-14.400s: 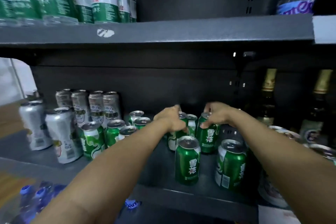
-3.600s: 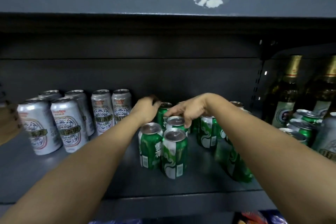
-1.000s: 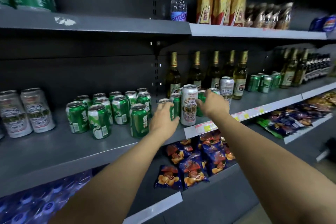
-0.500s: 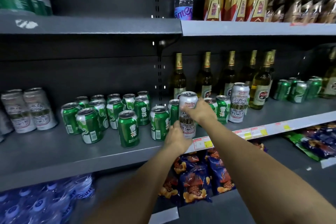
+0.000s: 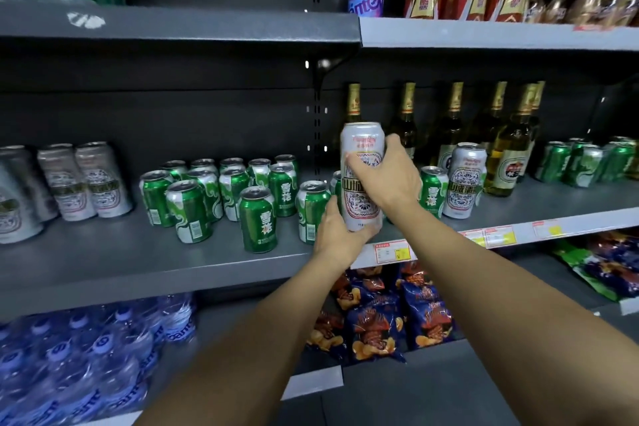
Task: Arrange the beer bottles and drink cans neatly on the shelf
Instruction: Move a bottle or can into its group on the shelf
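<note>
Both hands are on one tall silver can (image 5: 361, 162), held upright at the centre of the frame in front of the middle shelf (image 5: 145, 252): the right hand (image 5: 387, 180) has fingers and thumb curled round its upper half, and the left hand (image 5: 337, 233) cups the base from below with its fingers wrapped under the rim. To my eye the can belongs with the other tall silver cans (image 5: 69, 180) at the left edge of the frame, well apart from where it is now, so the sensible way is to keep it upright, carry it clear above the green cans (image 5: 221, 197) without clipping their tops, and set it down just beside the silver row with the label facing out. The support under the base should make a steady set-down easy. Counting what I can: at least four tall silver cans on the left, though the edge cuts them off; about twelve green cans in the loose cluster left of centre; one more tall silver can (image 5: 465, 180) and a green can (image 5: 432, 192) to the right of the hands; about six beer bottles (image 5: 511, 152) behind; and a further green group (image 5: 587, 162) at the far right, too blurred to count.
</note>
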`<state>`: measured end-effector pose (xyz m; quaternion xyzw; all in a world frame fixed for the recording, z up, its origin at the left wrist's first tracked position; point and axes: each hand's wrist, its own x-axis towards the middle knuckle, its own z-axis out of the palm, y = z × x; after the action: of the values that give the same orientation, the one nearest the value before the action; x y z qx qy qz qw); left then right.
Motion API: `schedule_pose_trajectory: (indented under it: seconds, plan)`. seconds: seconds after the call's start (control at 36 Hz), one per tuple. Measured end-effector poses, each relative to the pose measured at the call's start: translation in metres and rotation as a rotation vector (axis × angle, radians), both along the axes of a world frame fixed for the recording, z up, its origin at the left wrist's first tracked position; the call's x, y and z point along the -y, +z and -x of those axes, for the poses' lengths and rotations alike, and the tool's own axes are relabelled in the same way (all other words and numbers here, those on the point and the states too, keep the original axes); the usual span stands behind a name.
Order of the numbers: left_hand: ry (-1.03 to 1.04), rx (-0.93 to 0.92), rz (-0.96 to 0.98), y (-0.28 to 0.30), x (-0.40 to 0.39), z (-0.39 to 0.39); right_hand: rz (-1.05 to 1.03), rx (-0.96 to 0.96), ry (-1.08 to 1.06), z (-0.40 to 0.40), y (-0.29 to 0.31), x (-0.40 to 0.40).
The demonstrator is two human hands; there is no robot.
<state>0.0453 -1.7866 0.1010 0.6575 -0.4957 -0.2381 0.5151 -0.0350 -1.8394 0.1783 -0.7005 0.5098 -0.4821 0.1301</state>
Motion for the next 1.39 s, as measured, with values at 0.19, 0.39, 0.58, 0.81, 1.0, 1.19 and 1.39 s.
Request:
schedule_pose_trajectory:
  seconds: [0.19,0.39,0.58,0.81,1.0,1.19,1.39]
  plan:
    - [0.176,0.020,0.071,0.023,-0.046,-0.041,0.031,0.042,0.131,-0.048,0.015,-0.053]
    - [0.287,0.031,0.033,0.017,-0.118,-0.130,-0.004,0.050,0.282,-0.138,0.005,-0.111]
    - [0.338,0.128,-0.109,0.004,-0.191,-0.248,-0.063,0.076,0.298,-0.256,-0.013,-0.178]
    - [0.436,0.184,-0.154,-0.008,-0.238,-0.348,-0.078,-0.003,0.445,-0.352,-0.036,-0.219]
    - [0.508,0.205,-0.156,-0.016,-0.215,-0.411,-0.112,-0.135,0.527,-0.410,-0.070,-0.206]
    - [0.544,0.238,-0.146,-0.028,-0.185,-0.454,-0.169,-0.116,0.493,-0.457,-0.087,-0.174]
    - [0.653,0.227,-0.197,-0.032,-0.163,-0.479,-0.174,-0.131,0.477,-0.496,-0.091,-0.157]
